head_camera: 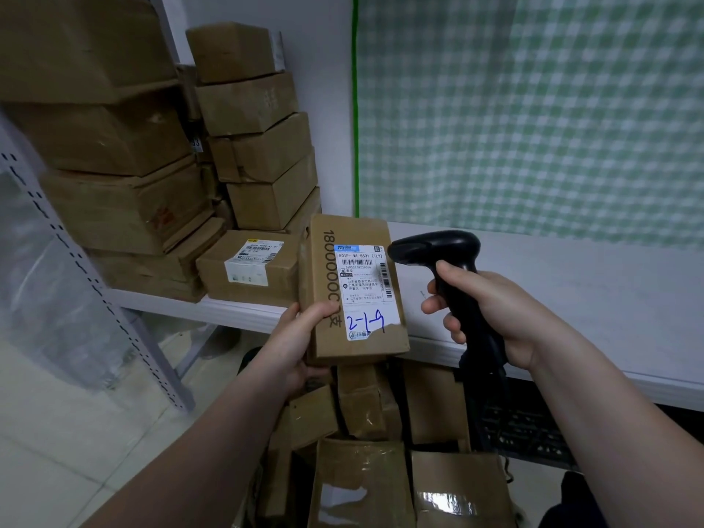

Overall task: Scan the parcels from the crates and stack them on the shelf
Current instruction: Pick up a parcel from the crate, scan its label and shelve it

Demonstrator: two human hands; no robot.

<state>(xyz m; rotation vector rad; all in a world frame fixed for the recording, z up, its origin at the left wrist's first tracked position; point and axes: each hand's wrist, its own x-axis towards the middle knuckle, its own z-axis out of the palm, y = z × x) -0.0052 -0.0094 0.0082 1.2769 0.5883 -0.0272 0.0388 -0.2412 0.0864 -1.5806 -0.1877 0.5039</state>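
While both hands are up in front of a white shelf board (579,299), notes as follows.

Room: white-painted wall (316,51) behind; green-and-white checked cloth (533,108) hangs over the right part of the bay. Pale tiled floor (57,432) at lower left. One grey perforated steel upright (95,280) slants down the left side.

Counts: two hands, one barcode scanner (438,253), one held parcel (354,291). On the board's left end, a column of four small cartons (263,146) against the wall; a stack of at least four larger cartons (114,177) to its left; one labelled carton (247,268) lying in front. Below, at least five loose parcels (362,482) heaped beside a dark lattice-walled crate (525,428).

Materials: all cartons brown corrugated card, scuffed, corners dented; lower ones strapped with glossy clear tape. Held parcel is a slim oblong, upright, above the heap and in front of the board's edge. Its white shipping label (367,291) carries barcodes and blue handwritten "2-1-9"; lower edge torn.

Left hand (301,337) grips the parcel's lower left corner, thumb across the face. Right hand (491,310) is wrapped round the scanner's black plastic handle, nose aimed at the label, just beside the parcel's right edge.
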